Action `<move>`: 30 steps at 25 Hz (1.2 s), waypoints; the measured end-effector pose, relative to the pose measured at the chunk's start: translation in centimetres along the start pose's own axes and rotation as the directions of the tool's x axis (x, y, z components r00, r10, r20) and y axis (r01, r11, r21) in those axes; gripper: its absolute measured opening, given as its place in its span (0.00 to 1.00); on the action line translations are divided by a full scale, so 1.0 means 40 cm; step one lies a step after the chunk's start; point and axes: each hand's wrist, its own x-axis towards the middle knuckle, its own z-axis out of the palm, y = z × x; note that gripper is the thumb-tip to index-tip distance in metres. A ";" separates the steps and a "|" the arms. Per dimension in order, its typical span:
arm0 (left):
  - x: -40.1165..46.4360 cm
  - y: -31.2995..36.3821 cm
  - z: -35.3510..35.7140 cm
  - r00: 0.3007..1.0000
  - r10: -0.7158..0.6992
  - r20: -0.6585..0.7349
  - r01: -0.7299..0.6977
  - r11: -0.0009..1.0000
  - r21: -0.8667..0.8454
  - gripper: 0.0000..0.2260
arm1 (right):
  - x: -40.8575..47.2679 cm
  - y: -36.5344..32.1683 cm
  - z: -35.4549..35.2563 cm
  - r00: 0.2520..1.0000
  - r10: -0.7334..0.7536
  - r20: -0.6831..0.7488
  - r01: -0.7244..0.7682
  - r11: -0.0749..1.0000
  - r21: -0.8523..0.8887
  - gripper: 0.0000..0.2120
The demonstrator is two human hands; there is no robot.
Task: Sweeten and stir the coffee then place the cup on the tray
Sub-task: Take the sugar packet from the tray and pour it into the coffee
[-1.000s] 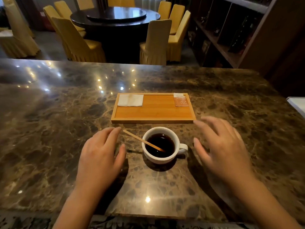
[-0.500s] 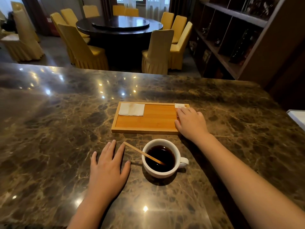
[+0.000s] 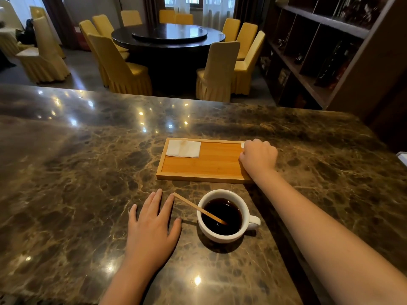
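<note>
Item: cup [image 3: 223,216], white, filled with dark coffee, upright on the marble counter [image 3: 77,172], handle turned to my right. Not yet on the tray. All places below are given from this cup.

Item: wooden stirrer [image 3: 199,208], one end sunk in the coffee, the other leaning out over the rim toward my left, ready to be taken up once the sweetener is in.

Item: wooden tray [image 3: 204,164], just beyond the cup, long side toward me. A folded white napkin [image 3: 183,148] lies in its far-left corner; the middle is bare, presumably kept free for the cup.

Item: sugar packet [image 3: 242,145], far-right corner of the tray, only a white edge showing past my knuckles.

Item: my right hand [image 3: 258,157], beyond and right of the cup, arm stretched long across the counter, wrist over the tray's near-right corner, fingers curled down over the packet. Whether they have actually pinched it I cannot tell; they hide it.

Item: my left hand [image 3: 152,230], just left of the cup, flat, palm down, fingers spread, holding nothing. Its index tip lies by the stirrer's free end.
</note>
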 end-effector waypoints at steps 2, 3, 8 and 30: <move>0.000 0.000 0.001 1.000 0.005 -0.008 -0.005 1.000 -0.007 0.25 | -0.001 -0.009 -0.001 0.999 -0.018 0.034 0.018 1.000 -0.015 0.07; 0.000 0.000 0.001 1.000 0.008 -0.012 -0.008 1.000 -0.008 0.25 | -0.002 -0.012 -0.003 0.998 -0.032 0.046 0.033 0.999 -0.013 0.07; -0.001 -0.003 0.002 1.000 0.009 -0.011 -0.009 1.000 -0.003 0.26 | -0.027 0.012 -0.013 0.995 -0.070 -0.069 0.076 0.993 0.092 0.07; 0.001 -0.007 0.008 1.000 0.015 -0.006 -0.015 1.000 0.010 0.27 | -0.203 0.085 -0.121 0.914 0.140 0.382 -0.300 -0.402 0.865 0.07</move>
